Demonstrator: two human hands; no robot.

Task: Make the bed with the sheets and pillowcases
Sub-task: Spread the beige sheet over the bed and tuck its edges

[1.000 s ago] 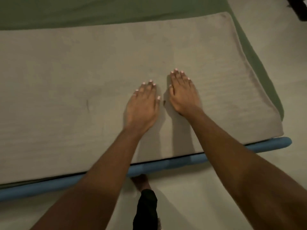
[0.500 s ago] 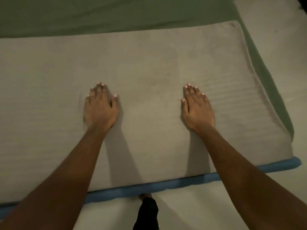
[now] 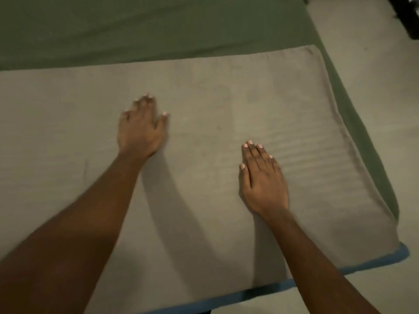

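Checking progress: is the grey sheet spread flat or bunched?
Spread flat: the grey sheet lies under the left hand and right hand with only faint ripples.

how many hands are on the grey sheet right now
2. The left hand lies flat, slightly blurred, near the middle of the grey sheet; the right hand lies flat closer to its right end. Nothing hides either.

Under the left fingers (image 3: 147, 107) the grey sheet (image 3: 215, 94) was matt, soft-looking cloth, faintly ribbed beside the right fingers (image 3: 257, 155). Beyond the fingertips the green sheet (image 3: 158, 30) was matt, lightly creased cloth. Behind the fingers, the blue edge (image 3: 374, 262) looked fuzzy.
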